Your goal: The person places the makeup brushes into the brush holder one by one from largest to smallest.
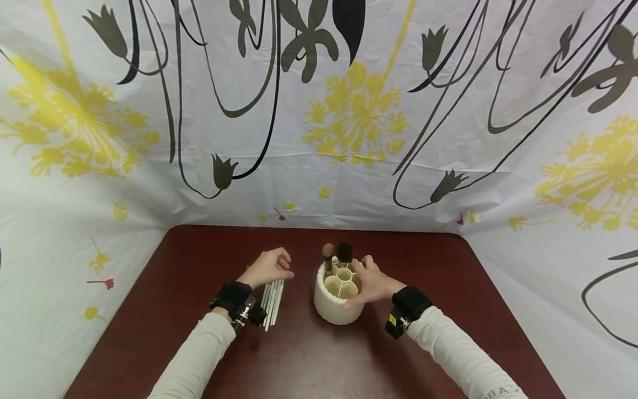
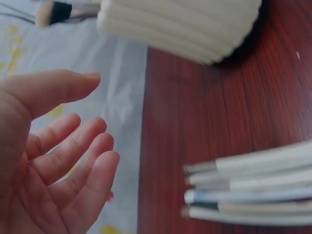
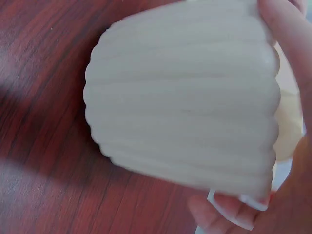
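Note:
A cream, fluted brush holder point(image 1: 335, 309) with round compartments stands upright on the table. My right hand point(image 1: 377, 284) grips it from the right, thumb at the near rim and fingers round the far side. Two makeup brushes stand in its back compartments, a dark-headed brush point(image 1: 344, 252) and a smaller tan-headed brush point(image 1: 328, 250). Left of the holder, several slim white sticks point(image 1: 272, 303) lie side by side; their kind does not show. Over their far ends is my left hand point(image 1: 268, 268), fingers loosely bent and holding nothing. In the left wrist view its palm point(image 2: 44, 195) faces up, apart from the sticks.
The dark red wooden table point(image 1: 319, 366) has rounded far corners. A white patterned cloth point(image 1: 319, 183) hangs behind it and along both sides. Each wrist carries a black strap with a camera, such as the left one point(image 1: 234, 299).

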Motion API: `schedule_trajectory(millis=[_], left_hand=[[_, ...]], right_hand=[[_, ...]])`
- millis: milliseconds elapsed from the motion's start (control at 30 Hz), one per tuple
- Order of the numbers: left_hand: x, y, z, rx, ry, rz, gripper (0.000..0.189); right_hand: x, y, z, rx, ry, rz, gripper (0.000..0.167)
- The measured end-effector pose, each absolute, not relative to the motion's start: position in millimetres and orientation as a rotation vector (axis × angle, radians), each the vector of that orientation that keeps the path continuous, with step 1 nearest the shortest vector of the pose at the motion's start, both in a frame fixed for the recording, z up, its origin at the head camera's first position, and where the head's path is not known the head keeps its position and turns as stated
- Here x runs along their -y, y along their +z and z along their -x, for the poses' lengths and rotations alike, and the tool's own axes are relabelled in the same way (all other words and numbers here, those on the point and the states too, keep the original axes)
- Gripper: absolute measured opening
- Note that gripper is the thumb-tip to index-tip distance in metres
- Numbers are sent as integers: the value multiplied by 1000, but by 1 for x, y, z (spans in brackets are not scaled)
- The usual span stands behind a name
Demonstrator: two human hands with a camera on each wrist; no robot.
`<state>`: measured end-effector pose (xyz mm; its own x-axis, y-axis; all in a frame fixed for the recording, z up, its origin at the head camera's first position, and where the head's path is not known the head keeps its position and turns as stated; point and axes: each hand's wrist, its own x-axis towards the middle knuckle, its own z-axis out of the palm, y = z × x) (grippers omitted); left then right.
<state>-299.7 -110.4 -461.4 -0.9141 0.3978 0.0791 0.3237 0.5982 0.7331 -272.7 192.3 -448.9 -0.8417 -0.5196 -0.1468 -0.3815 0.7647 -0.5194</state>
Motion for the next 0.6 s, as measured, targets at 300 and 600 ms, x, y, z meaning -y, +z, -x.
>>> schedule_trajectory(millis=[300, 600], left_hand=[[147, -472, 305, -2701, 1259, -383, 27], [168, -484, 303, -2708, 1166, -250, 36]], right_hand=[[-194, -445, 270, -2596, -675, 857, 124], [-192, -449, 268, -2710, -651, 837, 121]])
